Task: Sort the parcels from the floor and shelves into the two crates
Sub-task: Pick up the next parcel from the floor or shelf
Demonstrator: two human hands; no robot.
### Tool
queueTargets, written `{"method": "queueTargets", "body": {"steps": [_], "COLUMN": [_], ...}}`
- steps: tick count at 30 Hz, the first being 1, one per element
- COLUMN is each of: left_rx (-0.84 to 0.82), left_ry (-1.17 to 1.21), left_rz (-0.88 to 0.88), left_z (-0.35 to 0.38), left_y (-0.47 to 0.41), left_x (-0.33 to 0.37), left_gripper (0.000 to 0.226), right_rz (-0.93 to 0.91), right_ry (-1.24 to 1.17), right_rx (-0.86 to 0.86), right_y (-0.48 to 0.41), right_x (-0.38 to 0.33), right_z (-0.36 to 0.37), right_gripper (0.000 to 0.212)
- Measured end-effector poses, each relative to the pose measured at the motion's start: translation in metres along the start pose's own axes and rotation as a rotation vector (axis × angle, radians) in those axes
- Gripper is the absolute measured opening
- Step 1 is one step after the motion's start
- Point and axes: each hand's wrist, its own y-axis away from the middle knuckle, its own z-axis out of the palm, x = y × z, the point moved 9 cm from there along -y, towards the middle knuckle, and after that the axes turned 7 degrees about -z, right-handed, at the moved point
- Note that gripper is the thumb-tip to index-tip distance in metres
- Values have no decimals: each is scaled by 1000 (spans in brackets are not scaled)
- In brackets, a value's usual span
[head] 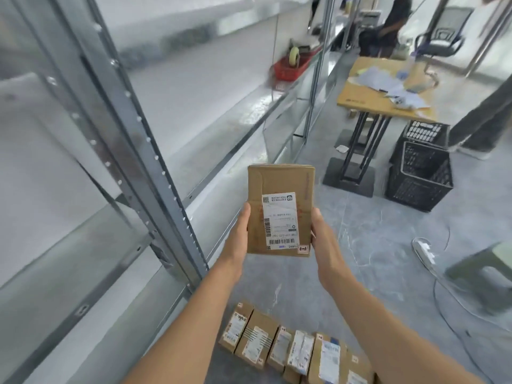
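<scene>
I hold a flat brown cardboard parcel (279, 184) with a white shipping label facing me, up in front of my chest. My left hand (238, 239) grips its left edge and my right hand (322, 236) grips its right edge. Below my arms, several labelled cardboard parcels (293, 350) lie in a row on the grey floor. Two black plastic crates (418, 173) stand stacked on the floor at the right, beside a table; their insides are hard to see from here.
Grey metal shelving (155, 151) runs along the left, with a red basket (291, 66) holding a tape roll. A wooden table (385, 87) carries papers. A person's leg (479, 126) stands by the crates. A power strip (424, 250) and a stool (484, 270) sit at right.
</scene>
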Motion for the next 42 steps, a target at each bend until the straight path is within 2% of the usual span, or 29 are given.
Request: {"method": "queueTargets", "body": {"steps": [3, 7, 14, 16, 20, 30, 42], "left_rx": [58, 130, 239, 286, 380, 670, 1102], "left_ry": [12, -22, -24, -21, 7, 77, 243], "left_rz": [82, 166, 290, 315, 307, 350, 328], "left_z": [-1, -11, -56, -73, -108, -218, -313], "left_y": [50, 118, 229, 261, 334, 516, 694], "left_x": [40, 80, 120, 123, 114, 57, -16], "left_gripper": [43, 41, 52, 48, 39, 41, 45], "right_rz": [-69, -144, -277, -303, -309, -254, -281], "right_ry": [9, -22, -59, -76, -84, -121, -143], "right_rx": [-56, -133, -233, -260, -354, -589, -1045], "right_y": [21, 49, 119, 144, 201, 361, 524], "right_x": [-56, -116, -187, -202, -221, -235, -243], "right_z": [-1, 8, 53, 68, 107, 226, 371], "right_gripper": [55, 57, 56, 54, 56, 53, 56]}}
